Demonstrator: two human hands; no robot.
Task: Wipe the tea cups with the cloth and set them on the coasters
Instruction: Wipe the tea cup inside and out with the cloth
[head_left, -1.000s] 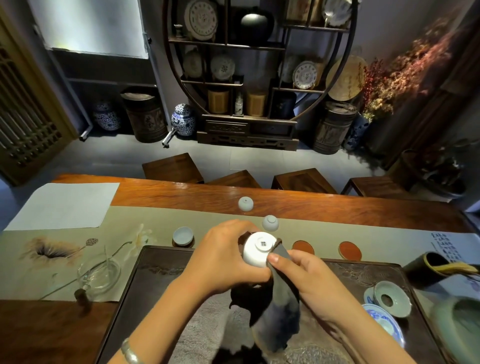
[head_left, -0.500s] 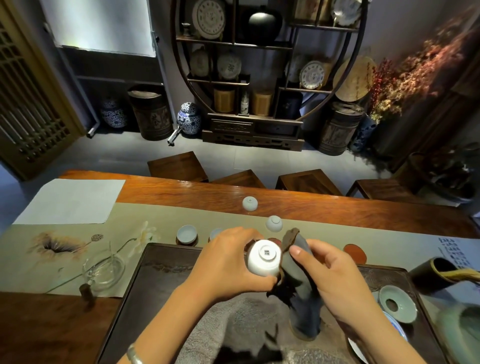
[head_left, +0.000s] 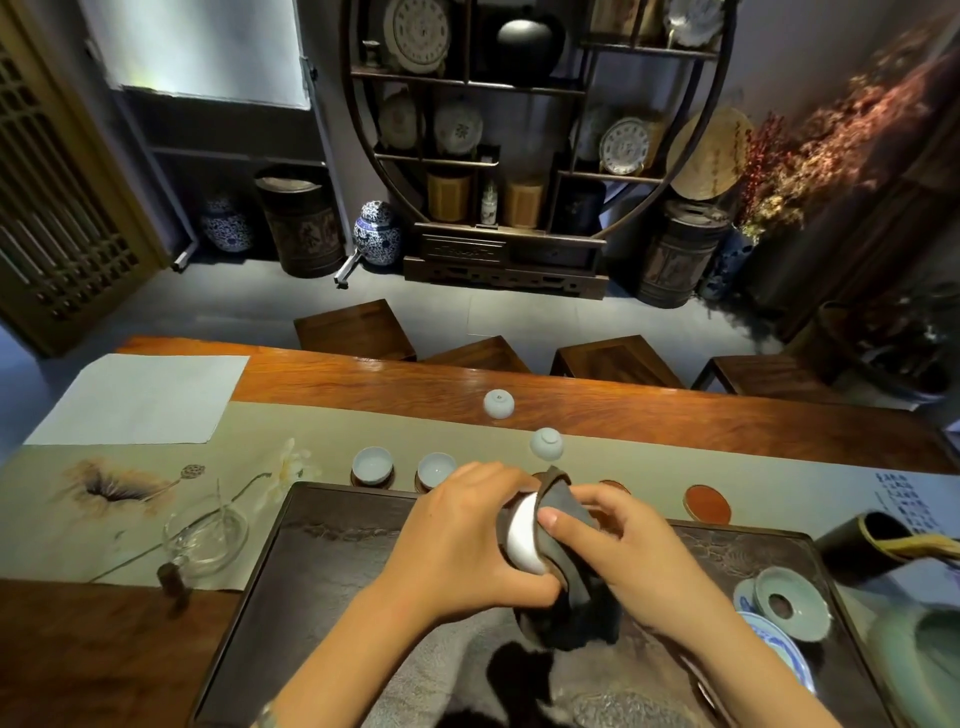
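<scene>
My left hand (head_left: 462, 540) is wrapped around a white tea cup (head_left: 524, 535), holding it on its side above the dark tea tray (head_left: 332, 561), over the tray's far half. My right hand (head_left: 623, 551) grips the dark cloth (head_left: 566, 519), thumb pressing it against the cup; the cloth covers the cup's right side and hangs in a bunch down toward the tray. Just beyond the tray's far edge, on the runner (head_left: 260, 431): two pale cups sit upright on coasters, one (head_left: 372, 464) at the left, the next (head_left: 435, 467) just beside it. A bare red coaster (head_left: 707, 503) lies beyond the tray's far right edge; another coaster (head_left: 614, 486) peeks out behind my right hand, mostly hidden. Two more cups sit upside down farther out from the tray: one (head_left: 546, 443) on the runner, one (head_left: 498, 404) on the bare wood table (head_left: 675, 415). A glass pitcher (head_left: 205, 535) stands left of the tray. A celadon strainer (head_left: 792, 603) rests on a blue-and-white saucer (head_left: 779, 649) at the tray's right edge.
</scene>
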